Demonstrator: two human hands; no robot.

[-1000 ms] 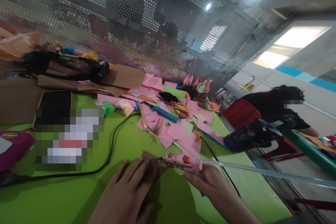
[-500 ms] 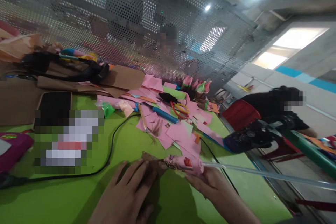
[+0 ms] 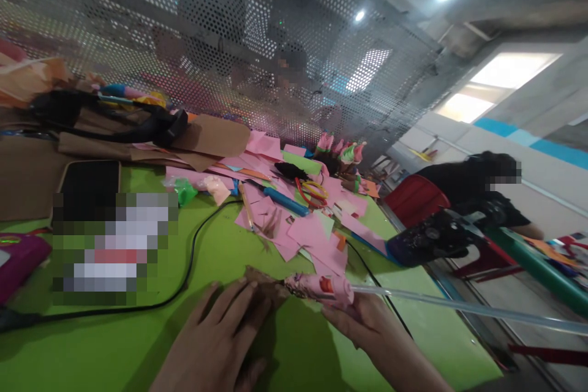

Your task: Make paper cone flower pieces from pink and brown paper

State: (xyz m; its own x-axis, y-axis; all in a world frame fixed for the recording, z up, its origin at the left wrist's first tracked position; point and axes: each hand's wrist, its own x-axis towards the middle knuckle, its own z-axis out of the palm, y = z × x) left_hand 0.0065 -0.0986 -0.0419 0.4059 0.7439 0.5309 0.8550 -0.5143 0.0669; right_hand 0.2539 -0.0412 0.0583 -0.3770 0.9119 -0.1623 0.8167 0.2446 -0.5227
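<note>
My left hand (image 3: 220, 337) lies on the green table (image 3: 114, 349) with its fingers stretched flat, the fingertips pressing on a small brown paper piece (image 3: 260, 274). My right hand (image 3: 367, 324) is closed around a pink patterned glue gun (image 3: 321, 286). Its nozzle points left and touches the brown piece. A long clear glue stick (image 3: 459, 307) sticks out of the gun's back toward the right, past the table edge.
A black cable (image 3: 193, 257) curves across the table ahead of my hands. Beyond it lie pink paper scraps (image 3: 312, 233), a blue cutter (image 3: 282, 201), scissors (image 3: 312, 190), a phone (image 3: 89, 184) and brown card (image 3: 215, 135). A perforated metal screen (image 3: 229, 43) stands behind. A person in black (image 3: 468, 180) sits at right.
Both hands stay where they were, on the brown piece and the glue gun. Only the view has shifted a little to the right.
</note>
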